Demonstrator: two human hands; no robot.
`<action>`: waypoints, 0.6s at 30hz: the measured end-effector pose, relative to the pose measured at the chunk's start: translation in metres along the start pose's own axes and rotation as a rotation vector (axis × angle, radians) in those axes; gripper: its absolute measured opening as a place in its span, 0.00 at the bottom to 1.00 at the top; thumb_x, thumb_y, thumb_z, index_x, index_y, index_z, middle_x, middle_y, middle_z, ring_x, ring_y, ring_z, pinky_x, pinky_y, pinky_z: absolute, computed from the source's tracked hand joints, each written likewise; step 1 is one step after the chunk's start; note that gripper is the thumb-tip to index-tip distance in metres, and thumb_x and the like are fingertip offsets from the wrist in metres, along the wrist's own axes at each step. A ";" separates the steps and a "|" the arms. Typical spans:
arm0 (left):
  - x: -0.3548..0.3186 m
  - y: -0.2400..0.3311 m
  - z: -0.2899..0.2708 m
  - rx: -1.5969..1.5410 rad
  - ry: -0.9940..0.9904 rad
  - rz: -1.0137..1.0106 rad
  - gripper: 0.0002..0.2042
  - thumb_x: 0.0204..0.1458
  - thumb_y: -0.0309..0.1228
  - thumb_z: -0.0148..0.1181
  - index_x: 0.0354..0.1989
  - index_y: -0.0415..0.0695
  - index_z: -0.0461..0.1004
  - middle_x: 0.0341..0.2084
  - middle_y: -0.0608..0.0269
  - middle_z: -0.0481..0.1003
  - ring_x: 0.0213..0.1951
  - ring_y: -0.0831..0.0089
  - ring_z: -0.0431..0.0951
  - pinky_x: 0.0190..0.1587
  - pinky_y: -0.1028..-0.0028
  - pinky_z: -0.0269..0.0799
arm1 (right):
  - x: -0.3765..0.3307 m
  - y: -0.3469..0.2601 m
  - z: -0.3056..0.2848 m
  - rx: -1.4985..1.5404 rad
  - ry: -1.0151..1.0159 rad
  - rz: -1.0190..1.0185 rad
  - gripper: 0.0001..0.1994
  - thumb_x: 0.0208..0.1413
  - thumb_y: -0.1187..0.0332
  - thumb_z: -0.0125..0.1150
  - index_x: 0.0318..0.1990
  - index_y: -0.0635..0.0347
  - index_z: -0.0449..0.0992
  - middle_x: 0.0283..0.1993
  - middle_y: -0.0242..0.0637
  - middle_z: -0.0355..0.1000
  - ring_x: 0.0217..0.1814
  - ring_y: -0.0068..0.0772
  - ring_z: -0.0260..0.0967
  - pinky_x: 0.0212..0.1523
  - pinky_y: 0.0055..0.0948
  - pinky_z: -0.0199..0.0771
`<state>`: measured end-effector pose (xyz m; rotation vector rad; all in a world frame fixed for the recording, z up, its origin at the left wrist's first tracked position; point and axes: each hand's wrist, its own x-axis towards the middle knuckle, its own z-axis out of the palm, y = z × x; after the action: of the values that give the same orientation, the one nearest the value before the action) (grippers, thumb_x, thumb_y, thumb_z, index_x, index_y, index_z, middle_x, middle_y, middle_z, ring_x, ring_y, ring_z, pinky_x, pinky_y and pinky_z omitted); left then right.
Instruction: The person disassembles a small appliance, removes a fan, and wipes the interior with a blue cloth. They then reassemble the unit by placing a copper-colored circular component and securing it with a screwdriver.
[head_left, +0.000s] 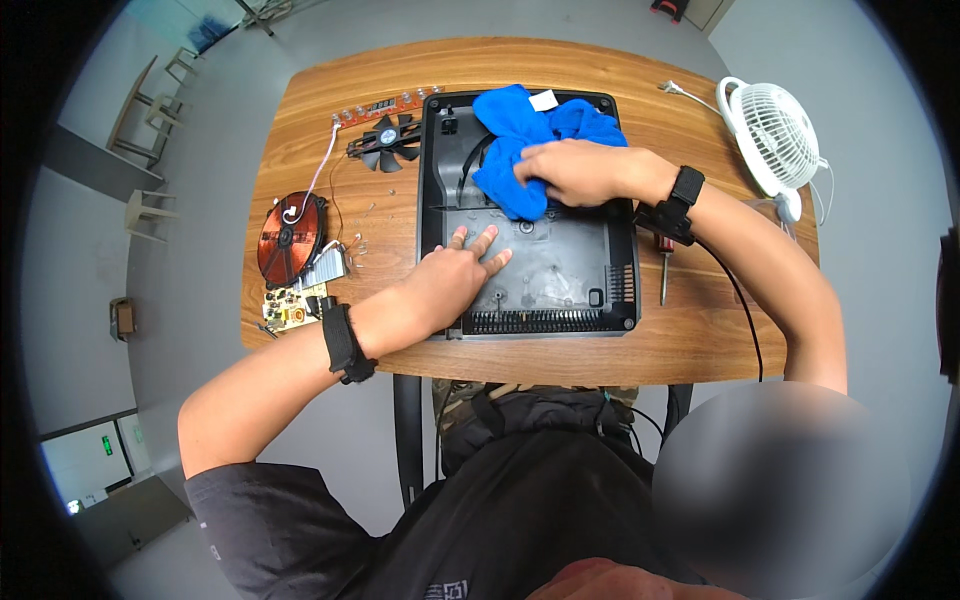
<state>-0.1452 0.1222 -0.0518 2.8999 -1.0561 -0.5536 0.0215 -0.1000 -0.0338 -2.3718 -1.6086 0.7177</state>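
A black plastic housing shell, with vent slots along its near edge, lies open side up in the middle of the wooden table. My left hand rests on its floor at the left, fingers spread and holding nothing. A bright blue cloth with a white tag is bunched over the shell's far right part. My right hand presses on that cloth, its fingers curled into the folds; the fingertips are slightly blurred. A round recess in the shell is partly covered by the cloth.
Left of the shell lie a copper coil disc, a yellowish circuit board, a black fan, an orange circuit strip and small screws. On the right are a screwdriver, a black cable and a white desk fan.
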 end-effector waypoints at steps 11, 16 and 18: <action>-0.001 0.001 -0.002 0.002 -0.038 -0.015 0.36 0.52 0.18 0.54 0.73 0.47 0.57 0.73 0.41 0.52 0.66 0.36 0.64 0.57 0.56 0.76 | 0.015 -0.011 0.004 -0.107 -0.081 0.145 0.18 0.49 0.77 0.61 0.50 0.65 0.72 0.49 0.52 0.71 0.49 0.59 0.73 0.49 0.47 0.75; 0.000 0.003 -0.009 -0.007 -0.056 -0.013 0.37 0.50 0.17 0.54 0.73 0.47 0.57 0.73 0.41 0.52 0.66 0.35 0.64 0.58 0.55 0.75 | 0.008 0.006 0.000 0.126 0.024 -0.034 0.15 0.52 0.75 0.62 0.49 0.63 0.72 0.45 0.52 0.74 0.51 0.56 0.71 0.50 0.46 0.71; 0.000 0.004 -0.007 -0.013 -0.044 -0.008 0.37 0.50 0.16 0.54 0.73 0.47 0.57 0.73 0.41 0.52 0.65 0.34 0.64 0.59 0.55 0.74 | -0.001 0.005 -0.006 0.128 0.118 -0.066 0.16 0.52 0.75 0.61 0.49 0.63 0.72 0.44 0.51 0.74 0.51 0.56 0.71 0.51 0.46 0.71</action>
<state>-0.1450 0.1186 -0.0448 2.8951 -1.0430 -0.6246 0.0285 -0.1019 -0.0305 -2.2171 -1.5371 0.6354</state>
